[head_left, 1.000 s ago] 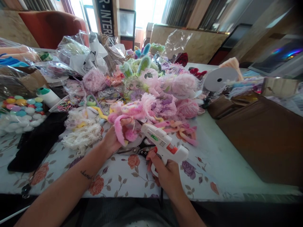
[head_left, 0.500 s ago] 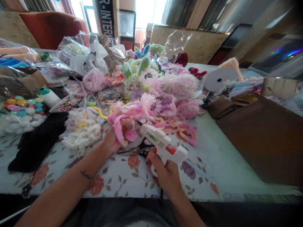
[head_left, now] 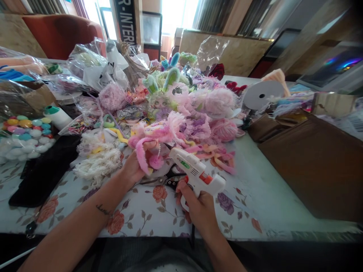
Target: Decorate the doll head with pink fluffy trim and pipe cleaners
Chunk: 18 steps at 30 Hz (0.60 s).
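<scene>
My left hand is closed on a fluffy pink craft piece with strips, a frayed tuft and a string of small beads; its fingers are partly hidden behind a hanging pink strip. A pink pompom dangles by that hand. In my right hand is a white glue gun, gripped by its handle, its dark nozzle pointing up and left close to the pink piece. Whether the nozzle touches it I cannot tell. Below, black-handled pliers lie on the flowered tablecloth, partly behind the glue gun.
White fringed yarn and a black pouch-like item lie to the left, near bagged coloured pompoms. Behind my hands rises a heap with a green-eared doll and pink yarn balls. A brown box stands right.
The glue gun has shifted very slightly to the right. My left hand keeps its hold on the pink piece, almost in the same spot.
</scene>
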{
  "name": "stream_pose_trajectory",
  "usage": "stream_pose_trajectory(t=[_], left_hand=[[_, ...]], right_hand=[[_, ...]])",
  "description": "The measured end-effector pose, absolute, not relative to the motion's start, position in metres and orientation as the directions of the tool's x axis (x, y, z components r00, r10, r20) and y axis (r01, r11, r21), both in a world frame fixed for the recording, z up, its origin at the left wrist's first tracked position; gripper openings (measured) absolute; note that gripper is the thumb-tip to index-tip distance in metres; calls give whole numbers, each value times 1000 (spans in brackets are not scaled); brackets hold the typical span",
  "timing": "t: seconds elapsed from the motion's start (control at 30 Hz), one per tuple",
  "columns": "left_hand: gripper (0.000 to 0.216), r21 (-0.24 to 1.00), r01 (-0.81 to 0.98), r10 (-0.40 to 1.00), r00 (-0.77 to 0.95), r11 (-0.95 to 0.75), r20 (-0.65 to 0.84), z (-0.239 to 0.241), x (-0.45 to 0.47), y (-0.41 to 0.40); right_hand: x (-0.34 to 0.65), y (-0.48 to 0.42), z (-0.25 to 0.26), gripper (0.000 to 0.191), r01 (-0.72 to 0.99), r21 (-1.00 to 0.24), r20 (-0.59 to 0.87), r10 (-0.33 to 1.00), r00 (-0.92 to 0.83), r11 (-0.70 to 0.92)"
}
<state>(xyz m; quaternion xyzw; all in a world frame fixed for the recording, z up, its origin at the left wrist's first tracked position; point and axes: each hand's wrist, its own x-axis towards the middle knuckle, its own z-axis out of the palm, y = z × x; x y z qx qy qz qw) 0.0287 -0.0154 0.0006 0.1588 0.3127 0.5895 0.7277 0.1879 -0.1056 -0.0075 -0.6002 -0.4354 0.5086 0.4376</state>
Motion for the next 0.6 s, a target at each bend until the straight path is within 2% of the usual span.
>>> stream_pose_trajectory(t=[0.37,0.6], left_hand=[[8,594,-753,950,137,283,-279,-2,28,-15],[12,605,-758,961,104,244,-258,-1,28,-15]], right_hand=[[188,-105,-11,31,71,-984,-161,984,70,-166],[188,-105,-11,28,63,-978,-193,976,100,-200]])
